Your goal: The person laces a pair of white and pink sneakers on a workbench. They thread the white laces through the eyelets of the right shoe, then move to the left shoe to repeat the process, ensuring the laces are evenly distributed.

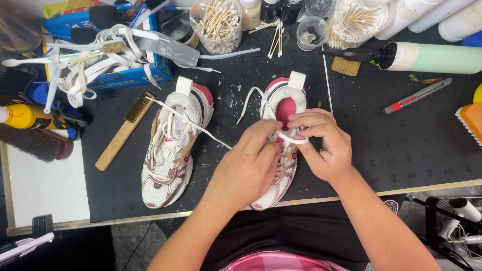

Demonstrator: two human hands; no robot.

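Pinched a white lace [293, 141] in right hand [324, 145], left hand [251, 160] curled closed over the right sneaker [287, 103]; lay toe toward body, beside the other sneaker [173, 145]

A shoe-cleaning workshop was shown. A black mat [391, 145] was spread over the table, and it was crowded with brushes [123, 131], jars of cotton swabs [217, 22], bottles [432, 57] and loose white laces [95, 65]. Two white-and-pink sneakers [173, 145] were laid out on it.
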